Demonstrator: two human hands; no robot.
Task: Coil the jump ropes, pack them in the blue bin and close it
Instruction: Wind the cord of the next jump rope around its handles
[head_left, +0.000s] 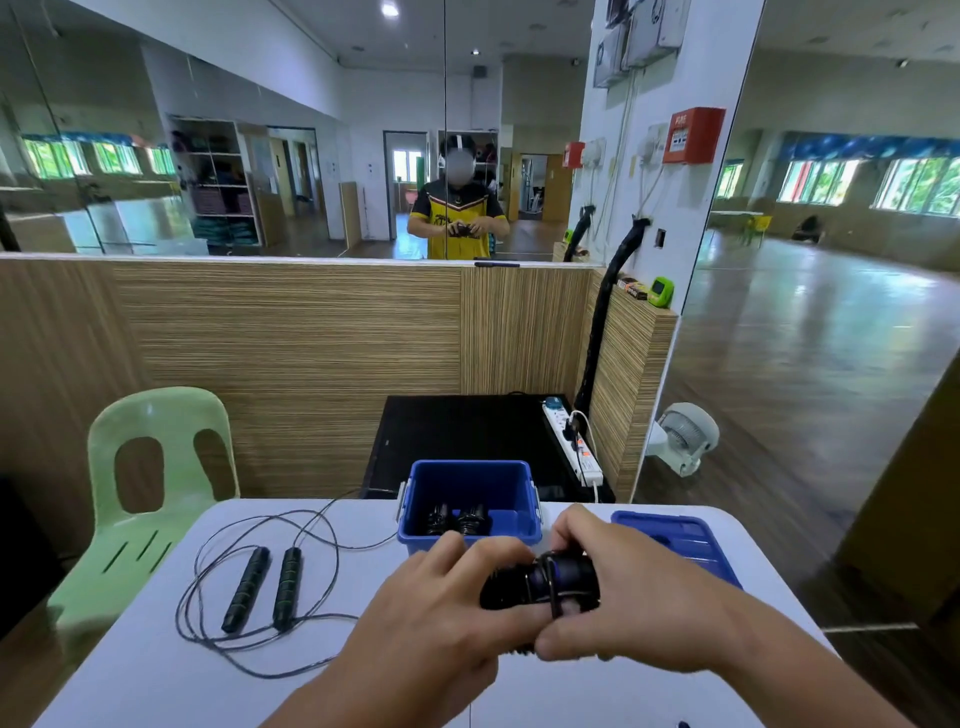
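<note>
A mirror (260, 156) fills the wall at 12 o'clock, above a panel (291, 353) of streaked, wood-grain laminate. Below it, from 6 o'clock, spreads a smooth white table (156, 675) with rounded corners. A pale green moulded plastic chair (156, 467), with oval holes in its back and slots in its seat, stands at the table's 9 o'clock edge. A flat-topped matt black stand (467, 431) sits beyond the table at 12 o'clock.

The bin (467, 486), glossy blue plastic, rectangular and open, rests at the table's far edge at 12 o'clock. Its ribbed blue lid (680, 540) lies flat on the table at the bin's 3 o'clock, just beside it.

At 9 o'clock on the table a loose rope (288, 587) lies uncoiled: two black ridged handles side by side, with thin grey cord looping round them and trailing towards the bin.

The left hand (441, 613) reaches in from 7 o'clock, knuckles up, its fingers curled over the left end of a bundle (550, 579). The right hand (639, 587) comes in from 4 o'clock, its fingers clasping the bundle's right end. The bundle is a pair of black handles wound with cord, held just at the bin's 6 o'clock. One coiled rope (457, 519) already lies inside the bin, its black handles against the left of the floor.
</note>
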